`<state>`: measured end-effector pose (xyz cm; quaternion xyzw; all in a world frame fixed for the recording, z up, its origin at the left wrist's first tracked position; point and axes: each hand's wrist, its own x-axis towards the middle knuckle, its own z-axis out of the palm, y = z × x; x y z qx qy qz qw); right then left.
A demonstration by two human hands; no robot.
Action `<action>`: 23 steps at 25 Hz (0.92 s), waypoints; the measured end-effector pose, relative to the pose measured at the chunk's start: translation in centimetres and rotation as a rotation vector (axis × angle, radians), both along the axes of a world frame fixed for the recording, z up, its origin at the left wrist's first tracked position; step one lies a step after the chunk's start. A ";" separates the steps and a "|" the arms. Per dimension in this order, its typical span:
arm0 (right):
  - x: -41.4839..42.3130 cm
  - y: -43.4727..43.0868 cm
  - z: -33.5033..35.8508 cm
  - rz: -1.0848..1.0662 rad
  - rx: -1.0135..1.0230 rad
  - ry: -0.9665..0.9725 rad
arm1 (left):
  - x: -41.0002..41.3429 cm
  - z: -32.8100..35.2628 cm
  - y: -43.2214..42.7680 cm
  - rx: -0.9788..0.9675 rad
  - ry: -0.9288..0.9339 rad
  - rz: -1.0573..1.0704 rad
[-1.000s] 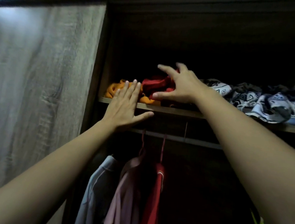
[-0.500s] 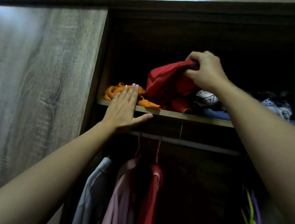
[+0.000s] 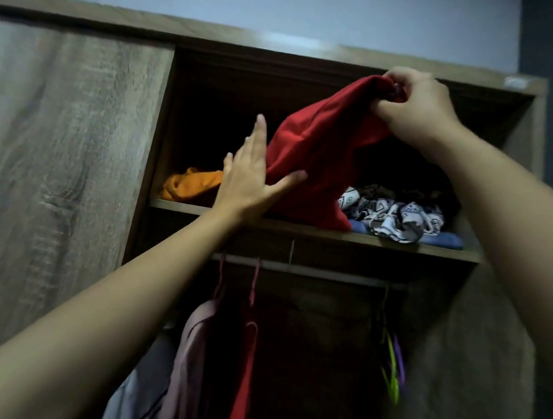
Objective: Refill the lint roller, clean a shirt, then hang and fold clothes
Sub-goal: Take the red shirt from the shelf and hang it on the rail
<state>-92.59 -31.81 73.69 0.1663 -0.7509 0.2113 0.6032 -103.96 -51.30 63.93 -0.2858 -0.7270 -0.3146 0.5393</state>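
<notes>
Pinching a bunch of the red garment point(image 3: 318, 159) at its top, your right hand point(image 3: 413, 111) holds it high in the upper compartment of the wardrobe point(image 3: 354, 58), fingers curled round the cloth. The garment hangs from that grip and its lower end rests on the shelf point(image 3: 300, 230).

Your left hand point(image 3: 251, 179) is flat, with the fingers straight and together and the thumb spread. The palm lies against the garment's left side and the thumb touches the cloth.

An orange cloth point(image 3: 192, 184) lies on the shelf just left of that hand, partly hidden by it. A patterned cloth point(image 3: 395, 216), white with dark print, sits crumpled on the shelf right of the garment, over a blue fold point(image 3: 447, 241).

Below the shelf, the rail point(image 3: 329, 274) carries a pink top point(image 3: 189, 354) and a red top point(image 3: 244, 378) side by side on hangers. A green hanger point(image 3: 390, 377) hangs near the rail's right end, blurred. The door point(image 3: 51, 149) covers the wardrobe's left half.
</notes>
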 end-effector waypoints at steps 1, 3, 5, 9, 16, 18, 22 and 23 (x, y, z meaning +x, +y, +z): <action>1.0 0.6 0.0 -0.001 -0.007 0.007 | 1.0 0.8 1.0 0.011 0.017 -0.074; 2.9 1.7 -0.1 -0.025 0.001 0.021 | 2.6 1.9 2.6 0.037 0.069 -0.231; 4.6 3.0 -0.3 -0.075 0.020 0.030 | 4.8 2.7 4.2 0.031 0.124 -0.361; 7.3 4.9 -1.1 -0.096 0.046 0.029 | 9.7 3.5 6.8 0.040 0.260 -0.461; 10.6 7.3 -3.1 -0.076 0.018 0.034 | 14.1 2.1 8.9 0.030 0.288 -0.380; 11.1 8.0 -3.9 -0.036 0.005 0.013 | 15.2 1.4 9.5 0.044 0.259 -0.359; 12.7 8.9 -5.6 0.016 -0.005 0.003 | 17.3 -0.3 10.3 0.113 0.203 -0.322; 13.2 9.2 -5.8 0.022 0.000 0.000 | 18.0 -0.6 10.5 0.120 0.191 -0.314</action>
